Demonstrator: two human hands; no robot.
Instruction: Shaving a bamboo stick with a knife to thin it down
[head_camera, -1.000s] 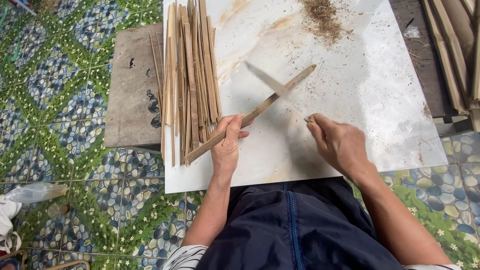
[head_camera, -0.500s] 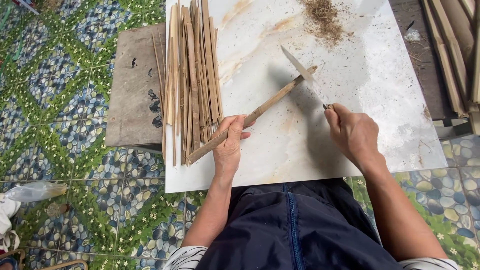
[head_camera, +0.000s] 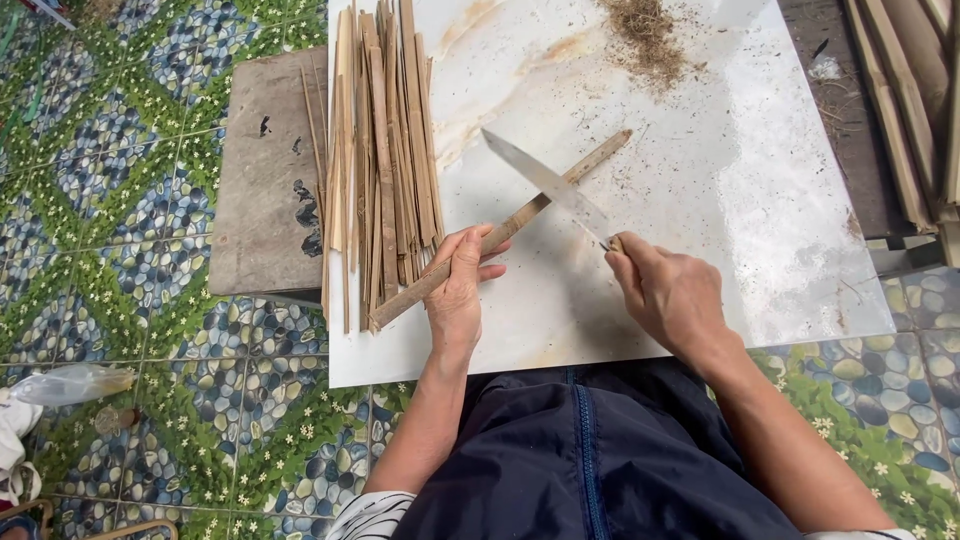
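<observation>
Lap in dark blue cloth (head_camera: 590, 460) fills the near edge, and both forearms reach forward from it onto a white tabletop (head_camera: 780, 220) laid over the patterned tile floor (head_camera: 120, 170). The left hand (head_camera: 458, 285) is clamped around the near part of a bamboo strip (head_camera: 520, 220), thumb on top, fingers curled under. The strip's long axis runs diagonally, from low left beside the hand up and away to the right. The right hand (head_camera: 672, 292) is closed on the handle of a knife (head_camera: 550, 185), whose blade points up and to the left, crossing over the strip about midway along it; whether the edge touches the bamboo cannot be told. So the strip lies left and ahead of the right hand, and the left hand is the nearer to it, being on it. Just left of the strip lies a bundle of split bamboo strips (head_camera: 385, 150), lengthwise away from the person, partly over a grey board (head_camera: 265, 180). Farthest off sits a heap of brown shavings (head_camera: 645, 35).
</observation>
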